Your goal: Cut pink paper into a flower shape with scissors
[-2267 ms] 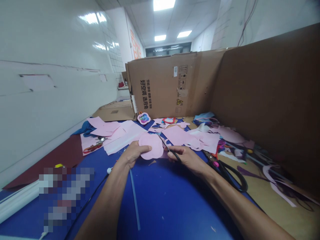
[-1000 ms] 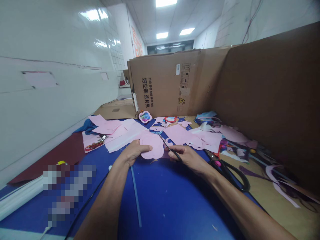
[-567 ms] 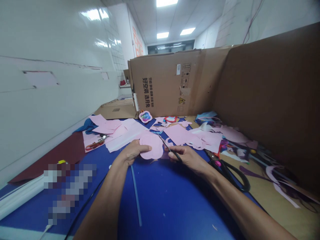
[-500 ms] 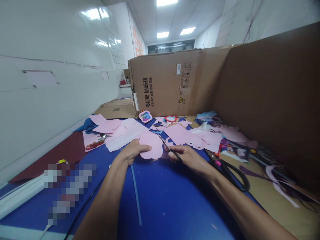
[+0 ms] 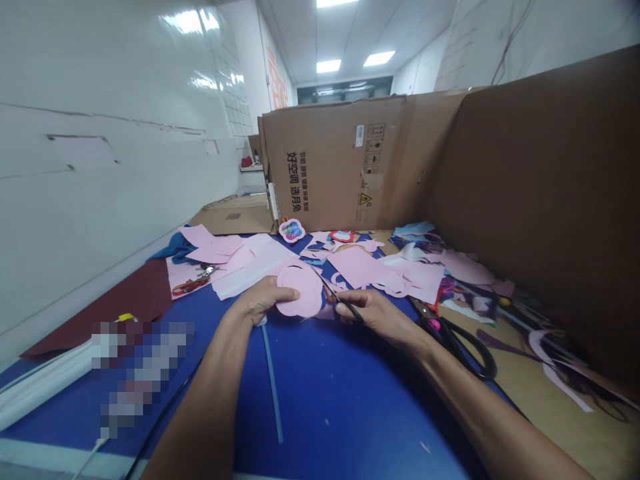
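Note:
My left hand [image 5: 263, 300] pinches a rounded pink paper cutout [image 5: 301, 296] just above the blue table mat [image 5: 330, 393]. My right hand [image 5: 373, 312] is closed on a small pair of black-handled scissors [image 5: 336, 297]. Their blades point up and left along the right edge of the cutout. The two hands sit close together at the middle of the view, a short way apart.
Pink paper sheets and scraps [image 5: 385, 272] litter the table beyond my hands. Large black scissors [image 5: 457, 343] lie at the right, small red-handled pliers [image 5: 193, 283] at the left. A thin blue strip [image 5: 271, 380] lies below my left hand. Cardboard walls [image 5: 540, 193] enclose the back and right.
Both hands keep their hold on cutout and scissors. The hands and the cutout have barely shifted; only the camera has moved slightly.

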A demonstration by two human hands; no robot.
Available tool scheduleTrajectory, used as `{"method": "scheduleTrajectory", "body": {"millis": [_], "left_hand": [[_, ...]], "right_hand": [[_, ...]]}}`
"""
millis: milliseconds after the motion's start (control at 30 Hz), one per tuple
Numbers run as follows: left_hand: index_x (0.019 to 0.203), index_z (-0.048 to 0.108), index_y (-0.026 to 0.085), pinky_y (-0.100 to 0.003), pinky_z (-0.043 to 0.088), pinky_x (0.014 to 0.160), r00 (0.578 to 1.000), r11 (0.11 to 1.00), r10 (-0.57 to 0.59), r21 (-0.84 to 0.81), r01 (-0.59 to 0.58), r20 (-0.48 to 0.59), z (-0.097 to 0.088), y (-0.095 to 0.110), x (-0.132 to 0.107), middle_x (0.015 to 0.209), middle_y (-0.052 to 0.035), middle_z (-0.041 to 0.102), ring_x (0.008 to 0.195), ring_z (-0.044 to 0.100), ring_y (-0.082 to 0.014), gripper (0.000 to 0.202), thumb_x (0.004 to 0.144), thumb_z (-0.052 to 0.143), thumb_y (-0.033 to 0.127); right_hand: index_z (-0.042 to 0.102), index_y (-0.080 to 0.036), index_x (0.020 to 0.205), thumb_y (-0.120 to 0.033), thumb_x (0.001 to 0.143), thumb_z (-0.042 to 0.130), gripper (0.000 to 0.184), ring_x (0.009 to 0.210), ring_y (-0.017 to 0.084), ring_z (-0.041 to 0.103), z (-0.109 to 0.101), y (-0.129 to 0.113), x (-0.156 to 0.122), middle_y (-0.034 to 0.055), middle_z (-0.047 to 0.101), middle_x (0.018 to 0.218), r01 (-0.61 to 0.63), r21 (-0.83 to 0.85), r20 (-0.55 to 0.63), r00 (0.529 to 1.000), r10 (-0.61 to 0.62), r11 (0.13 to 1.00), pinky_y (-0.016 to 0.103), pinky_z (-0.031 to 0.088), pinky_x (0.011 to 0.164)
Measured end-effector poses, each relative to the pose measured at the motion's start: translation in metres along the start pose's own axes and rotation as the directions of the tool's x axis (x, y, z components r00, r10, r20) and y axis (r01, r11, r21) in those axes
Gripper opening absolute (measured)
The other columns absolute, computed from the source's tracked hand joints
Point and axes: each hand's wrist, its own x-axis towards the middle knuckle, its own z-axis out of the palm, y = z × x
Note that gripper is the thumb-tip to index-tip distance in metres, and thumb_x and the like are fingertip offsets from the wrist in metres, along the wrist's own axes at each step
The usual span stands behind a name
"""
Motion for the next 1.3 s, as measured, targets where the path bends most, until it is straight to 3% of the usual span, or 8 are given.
{"method": "scheduleTrajectory", "body": {"millis": [333, 667, 933, 1133, 1233, 1300], "left_hand": [[0.088, 0.082, 0.013, -0.033, 0.059, 0.065, 1.000, 1.000, -0.021, -0.003, 0.021, -0.019, -0.004, -0.002, -0.001, 0.094, -0.0179, 0.081, 0.072, 0.073, -0.0260, 0.032, 0.056, 0.086, 0.016], [0.087, 0.082, 0.013, -0.032, 0.058, 0.067, 0.999, 0.999, -0.037, 0.031, 0.037, -0.007, -0.009, -0.005, 0.002, 0.092, -0.0163, 0.081, 0.072, 0.073, -0.0248, 0.034, 0.055, 0.088, 0.020], [0.093, 0.081, 0.012, -0.032, 0.058, 0.069, 0.999, 0.999, -0.025, 0.031, 0.026, -0.030, -0.006, -0.001, 0.001, 0.095, -0.0160, 0.081, 0.075, 0.074, -0.0255, 0.041, 0.054, 0.088, 0.020], [0.092, 0.081, 0.012, -0.035, 0.059, 0.074, 0.997, 0.999, 0.013, -0.042, -0.016, -0.074, -0.004, 0.001, 0.002, 0.090, -0.0150, 0.081, 0.080, 0.075, -0.0262, 0.038, 0.056, 0.087, 0.019], [0.094, 0.080, 0.011, -0.033, 0.059, 0.074, 0.991, 0.995, 0.044, -0.086, -0.055, -0.124, -0.002, 0.000, 0.005, 0.093, -0.0138, 0.082, 0.078, 0.075, -0.0244, 0.039, 0.057, 0.087, 0.021], [0.096, 0.080, 0.011, -0.033, 0.060, 0.075, 0.984, 0.989, 0.080, -0.114, -0.099, -0.158, 0.001, -0.001, 0.007, 0.097, -0.0138, 0.082, 0.080, 0.075, -0.0245, 0.040, 0.058, 0.088, 0.022]], "right_hand": [[0.075, -0.016, 0.108, -0.053, 0.088, 0.073, 0.042, 0.069, 0.014, 0.041, 0.003, -0.002, -0.002, -0.0033, 0.054, 0.073, -0.047, 0.003, -0.004, 0.999, 0.047, 0.999, 0.028, 0.030, 0.068], [0.075, -0.016, 0.099, -0.055, 0.089, 0.072, 0.041, 0.069, 0.013, 0.041, 0.002, -0.001, -0.001, -0.0028, 0.054, 0.073, -0.036, -0.003, 0.015, 0.999, 0.037, 0.999, 0.028, 0.031, 0.067], [0.075, -0.016, 0.109, -0.054, 0.086, 0.074, 0.045, 0.068, 0.014, 0.047, 0.000, 0.013, 0.005, -0.0022, 0.059, 0.073, -0.011, 0.032, -0.089, 0.996, 0.014, 0.999, 0.027, 0.035, 0.066], [0.072, -0.018, 0.107, -0.052, 0.084, 0.073, 0.040, 0.059, 0.013, 0.044, -0.003, 0.023, 0.006, -0.0046, 0.059, 0.066, -0.102, -0.276, -0.211, 0.977, 0.043, 0.956, 0.025, 0.031, 0.057], [0.071, -0.021, 0.103, -0.046, 0.086, 0.072, 0.030, 0.063, 0.015, 0.053, 0.001, 0.017, 0.002, -0.0015, 0.069, 0.075, -0.129, -0.432, -0.259, 0.966, 0.015, 0.893, 0.026, 0.034, 0.058], [0.073, -0.024, 0.103, -0.040, 0.086, 0.072, 0.023, 0.067, 0.017, 0.060, 0.007, 0.011, -0.002, 0.0005, 0.072, 0.078, -0.162, -0.569, -0.282, 0.959, -0.007, 0.806, 0.027, 0.035, 0.060]]}}
